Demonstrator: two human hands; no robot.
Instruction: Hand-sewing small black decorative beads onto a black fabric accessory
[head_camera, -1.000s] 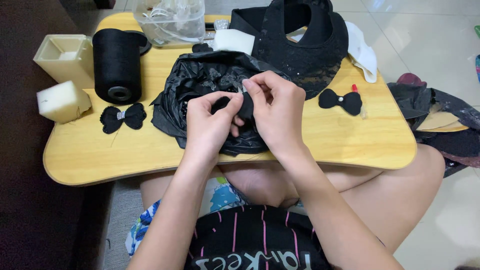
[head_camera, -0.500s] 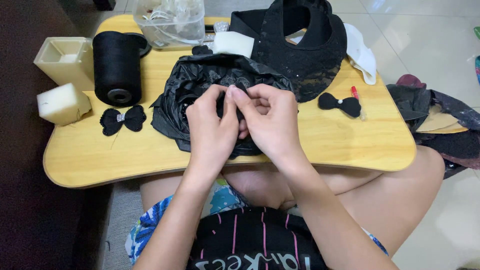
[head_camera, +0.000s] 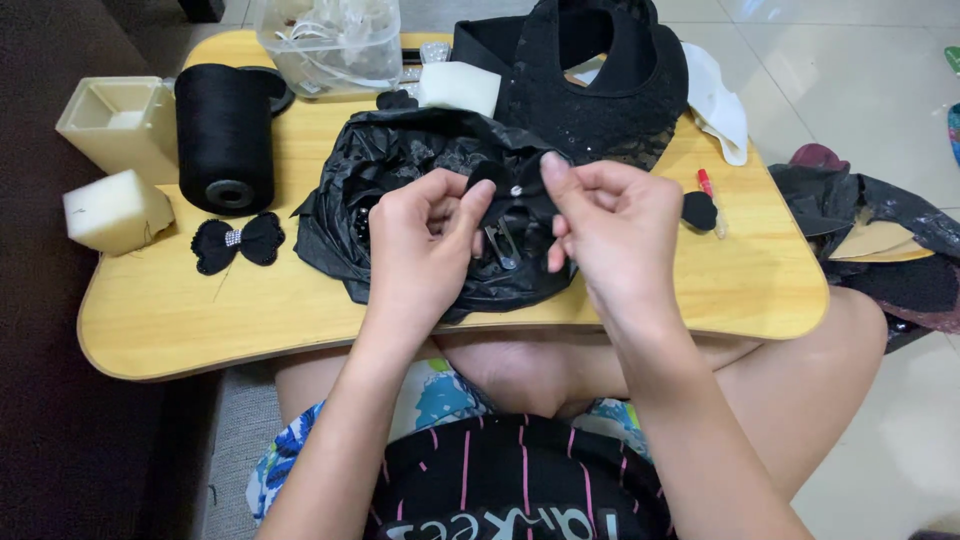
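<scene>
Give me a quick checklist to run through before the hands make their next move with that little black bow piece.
1. Black bow piece pinched between both hands: ok.
2. Left hand thumb and forefinger on the piece: ok.
3. Right hand fingertips on its upper edge: ok.
4. Metal clip below the piece joined to it: cannot tell.
5. Black plastic bag lying under the hands on the wooden lap table: ok.
6. Finished black bow lying apart, left of the bag: ok.
</scene>
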